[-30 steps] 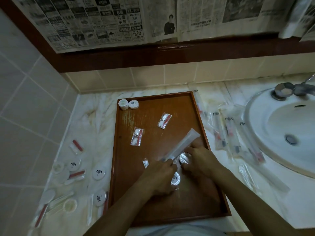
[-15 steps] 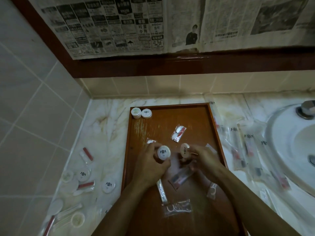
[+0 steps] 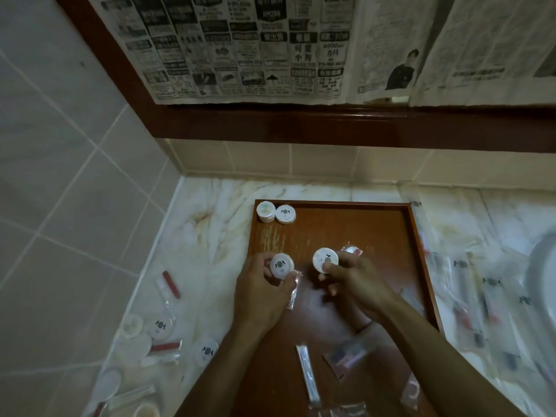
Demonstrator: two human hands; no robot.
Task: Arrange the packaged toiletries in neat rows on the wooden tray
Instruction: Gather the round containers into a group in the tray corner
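From the head view, the left hand (image 3: 261, 293) pinches a small round white packet (image 3: 282, 265) between thumb and curled fingertips, holding it over the left part of the wooden tray (image 3: 337, 233), and a thin clear sachet (image 3: 293, 288) lies on the tray just under those fingers; the right hand (image 3: 353, 282) likewise grips a second round packet (image 3: 325, 260) with its fingers curled round the rim, a red-and-white sachet (image 3: 352, 251) just beyond its knuckles. Ahead of both sets of fingers, in the far left corner of the tray, two round packets (image 3: 276, 212) already sit touching, side by side. The step in hand looks like carrying the two held packets up to extend that row, so the next move calls for setting each one down beside the placed pair, in line along the far rim, without knocking them. More loose packets (image 3: 162, 329) wait on the marble counter (image 3: 207, 224), left of the left hand
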